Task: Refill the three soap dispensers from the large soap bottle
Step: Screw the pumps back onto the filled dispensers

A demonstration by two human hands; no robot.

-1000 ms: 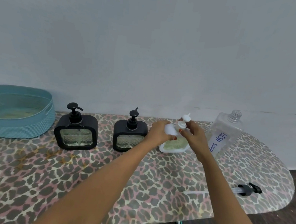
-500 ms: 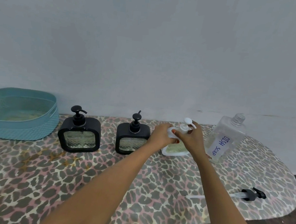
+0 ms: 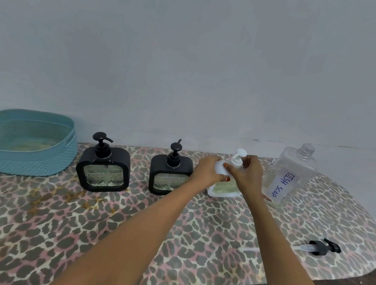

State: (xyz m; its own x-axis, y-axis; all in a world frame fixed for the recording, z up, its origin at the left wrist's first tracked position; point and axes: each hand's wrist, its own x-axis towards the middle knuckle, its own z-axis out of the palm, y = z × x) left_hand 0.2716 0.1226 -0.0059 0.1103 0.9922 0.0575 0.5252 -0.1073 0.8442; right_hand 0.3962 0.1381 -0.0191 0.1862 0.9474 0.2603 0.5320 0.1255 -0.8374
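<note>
A white soap dispenser stands on the table right of two black ones. My left hand grips its upper left shoulder. My right hand curls round its white pump head, which sits in the dispenser's neck. The left black dispenser and the middle black dispenser both have their pumps on. The large clear soap bottle, labelled DISH SOAP, stands uncapped just right of my right hand. Its black pump lies on the table near the right front edge.
A teal plastic basket sits at the far left against the wall. The leopard-print table has a rounded right end, with dark floor beyond it. A pale wall rises directly behind the dispensers.
The white pump head came down into the dispenser's neck and my right hand's grip has shifted on it. My left hand stayed on the dispenser body. The camera tilted slightly.
</note>
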